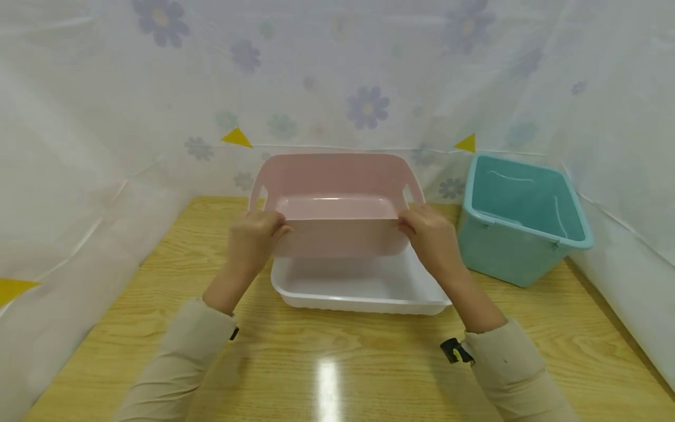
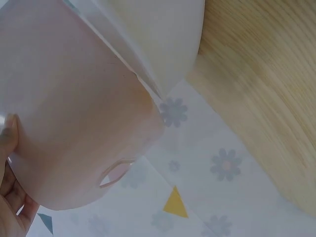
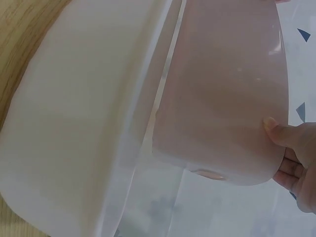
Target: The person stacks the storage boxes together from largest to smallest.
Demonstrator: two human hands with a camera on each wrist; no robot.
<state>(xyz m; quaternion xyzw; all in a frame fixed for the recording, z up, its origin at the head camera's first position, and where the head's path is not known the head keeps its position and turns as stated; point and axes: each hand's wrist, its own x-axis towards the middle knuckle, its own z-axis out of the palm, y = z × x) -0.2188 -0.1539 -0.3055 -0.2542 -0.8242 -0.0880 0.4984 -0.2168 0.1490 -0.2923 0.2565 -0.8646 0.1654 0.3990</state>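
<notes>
Both hands hold a pink plastic basin by its near rim, one at each end. The left hand grips the left corner, and in the left wrist view its thumb lies on the basin's outer wall. At the right corner, the right hand pinches the rim, its thumb outside and fingers curled beyond the edge. The basin is tilted so its inside faces the head camera; handle holes show in its side walls. Below and nearer stands a white tray, its back part hidden behind the basin.
A teal plastic bin stands at the right of the wooden table, near the side curtain. White flowered sheeting hangs behind the table and along both sides. Yellow triangles show on the sheeting.
</notes>
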